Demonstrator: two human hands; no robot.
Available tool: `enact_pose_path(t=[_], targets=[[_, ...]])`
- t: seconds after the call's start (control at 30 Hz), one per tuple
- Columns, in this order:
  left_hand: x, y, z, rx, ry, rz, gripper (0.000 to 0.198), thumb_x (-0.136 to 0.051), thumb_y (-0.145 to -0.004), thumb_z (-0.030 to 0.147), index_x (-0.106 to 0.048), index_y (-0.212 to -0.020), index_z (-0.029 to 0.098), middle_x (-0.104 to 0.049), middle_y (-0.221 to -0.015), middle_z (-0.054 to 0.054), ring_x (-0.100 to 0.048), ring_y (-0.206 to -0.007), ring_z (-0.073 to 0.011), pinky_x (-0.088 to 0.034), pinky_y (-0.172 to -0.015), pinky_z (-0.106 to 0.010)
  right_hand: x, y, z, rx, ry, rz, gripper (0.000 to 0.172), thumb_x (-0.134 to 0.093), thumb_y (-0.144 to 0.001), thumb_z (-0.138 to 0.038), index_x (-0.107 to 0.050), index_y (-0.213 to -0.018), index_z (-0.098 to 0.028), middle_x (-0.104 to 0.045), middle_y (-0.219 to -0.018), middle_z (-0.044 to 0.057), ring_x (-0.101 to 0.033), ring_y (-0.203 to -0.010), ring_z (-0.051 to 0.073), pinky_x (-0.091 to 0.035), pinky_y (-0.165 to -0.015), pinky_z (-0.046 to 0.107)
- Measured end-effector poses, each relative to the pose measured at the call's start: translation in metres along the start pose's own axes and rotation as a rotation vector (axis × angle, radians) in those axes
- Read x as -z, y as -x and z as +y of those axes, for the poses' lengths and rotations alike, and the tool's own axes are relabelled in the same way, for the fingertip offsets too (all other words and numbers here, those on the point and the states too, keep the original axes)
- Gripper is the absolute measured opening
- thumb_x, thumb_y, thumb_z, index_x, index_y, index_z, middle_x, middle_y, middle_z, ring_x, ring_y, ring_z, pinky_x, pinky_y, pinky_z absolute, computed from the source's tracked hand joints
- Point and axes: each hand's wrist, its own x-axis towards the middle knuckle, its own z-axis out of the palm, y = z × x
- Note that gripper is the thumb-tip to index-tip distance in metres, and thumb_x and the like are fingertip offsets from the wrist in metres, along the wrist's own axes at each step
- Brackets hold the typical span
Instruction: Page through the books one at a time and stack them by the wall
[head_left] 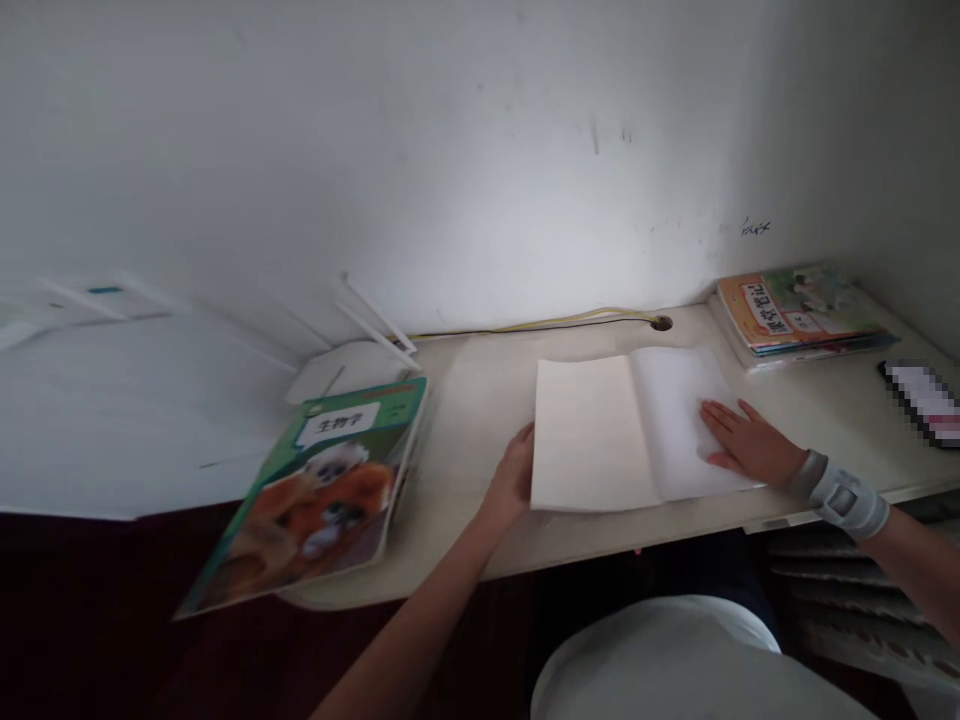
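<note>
An open book (589, 440) with blank pages lies on the white desk in front of me. My left hand (517, 475) grips its left edge, with the fingers partly hidden behind the page. My right hand (742, 440) rests flat on the bright right-hand page, fingers stretched out, near that page's outer edge. A grey-white band (847, 500) is around my right wrist.
A green biology textbook (322, 500) with monkeys on its cover overhangs the desk's left front edge. Behind it sits a white router (349, 365) with antennas. A stack of books (802, 315) stands back right, near a phone (926, 400). Cables (570, 320) run into a desk hole.
</note>
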Motion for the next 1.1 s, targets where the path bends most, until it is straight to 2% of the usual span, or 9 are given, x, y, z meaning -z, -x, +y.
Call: enact_pose_path(t=[0.17,0.3,0.43,0.53,0.63,0.73,0.8,0.93,1.1], targets=[[-0.003,-0.005,-0.003,-0.165,-0.016,0.020,0.034,-0.064,-0.061,0.014,-0.065,-0.095,0.019,-0.070,-0.093,-0.007,-0.059,-0.096,-0.0260,-0.046,-0.081,-0.033,-0.004,0.002,-0.002,-0.018,-0.003,-0.001,0.062,-0.029,-0.092,-0.050,-0.034,-0.137,-0.008,-0.034,-0.141,0.021,-0.036,-0.128,0.029,-0.031,-0.097,0.054],[-0.011,-0.020,-0.006,-0.069,-0.006,0.092,0.023,-0.058,-0.063,0.017,-0.068,-0.083,0.015,-0.069,-0.072,-0.006,-0.062,-0.079,-0.0254,-0.046,-0.065,-0.030,-0.005,0.001,-0.002,-0.022,-0.012,-0.003,0.062,-0.029,-0.091,-0.050,-0.034,-0.136,-0.008,-0.034,-0.141,0.021,-0.035,-0.129,0.029,-0.030,-0.098,0.054],[-0.013,-0.030,0.008,-0.058,-0.098,0.141,0.013,-0.054,-0.062,0.019,-0.066,-0.066,0.015,-0.064,-0.058,-0.003,-0.059,-0.073,-0.0250,-0.040,-0.057,-0.026,-0.004,0.002,-0.003,-0.044,-0.026,0.012,0.062,-0.029,-0.091,-0.051,-0.034,-0.137,-0.010,-0.036,-0.141,0.020,-0.036,-0.128,0.029,-0.029,-0.099,0.055],[0.000,-0.025,0.016,-0.137,-0.250,0.192,0.011,-0.053,-0.059,0.017,-0.064,-0.062,0.017,-0.065,-0.064,-0.001,-0.056,-0.075,-0.0219,-0.038,-0.058,-0.024,-0.001,-0.003,-0.008,-0.059,-0.038,0.007,0.062,-0.029,-0.091,-0.051,-0.034,-0.137,-0.010,-0.036,-0.140,0.021,-0.037,-0.128,0.030,-0.028,-0.098,0.057],[0.028,-0.015,0.013,-0.237,-0.517,0.273,0.014,-0.050,-0.061,0.020,-0.063,-0.066,0.017,-0.066,-0.069,-0.002,-0.054,-0.069,-0.0191,-0.038,-0.059,-0.024,0.001,-0.022,-0.021,-0.056,-0.060,-0.014,0.063,-0.029,-0.091,-0.052,-0.035,-0.137,-0.010,-0.035,-0.141,0.021,-0.036,-0.128,0.031,-0.027,-0.099,0.058],[0.056,-0.009,-0.002,-0.204,-0.631,0.300,0.016,-0.048,-0.063,0.026,-0.061,-0.066,0.018,-0.066,-0.068,-0.003,-0.055,-0.067,-0.0199,-0.039,-0.059,-0.025,0.001,-0.049,-0.035,-0.031,-0.077,-0.033,0.065,-0.029,-0.090,-0.055,-0.036,-0.136,-0.010,-0.035,-0.141,0.020,-0.035,-0.129,0.030,-0.024,-0.101,0.058],[0.067,-0.007,-0.014,-0.162,-0.646,0.290,0.015,-0.049,-0.062,0.028,-0.060,-0.063,0.019,-0.067,-0.067,-0.004,-0.057,-0.068,-0.0214,-0.041,-0.060,-0.026,0.001,-0.062,-0.042,-0.020,-0.076,-0.035,0.065,-0.029,-0.089,-0.056,-0.038,-0.135,-0.010,-0.036,-0.140,0.020,-0.035,-0.129,0.030,-0.023,-0.102,0.058],[0.073,-0.005,-0.030,-0.125,-0.630,0.281,0.016,-0.051,-0.060,0.032,-0.061,-0.062,0.020,-0.068,-0.068,-0.006,-0.059,-0.071,-0.0246,-0.044,-0.063,-0.029,0.005,-0.070,-0.045,-0.009,-0.070,-0.045,0.066,-0.029,-0.089,-0.057,-0.040,-0.134,-0.009,-0.036,-0.140,0.020,-0.036,-0.128,0.031,-0.023,-0.102,0.058],[0.074,-0.002,-0.032,-0.013,-0.504,0.206,0.025,-0.053,-0.058,0.039,-0.063,-0.068,0.018,-0.066,-0.063,-0.002,-0.058,-0.064,-0.0220,-0.045,-0.056,-0.028,0.013,-0.066,-0.041,-0.012,-0.061,-0.111,0.068,-0.029,-0.089,-0.057,-0.037,-0.135,-0.008,-0.035,-0.141,0.020,-0.036,-0.128,0.032,-0.023,-0.101,0.059]])
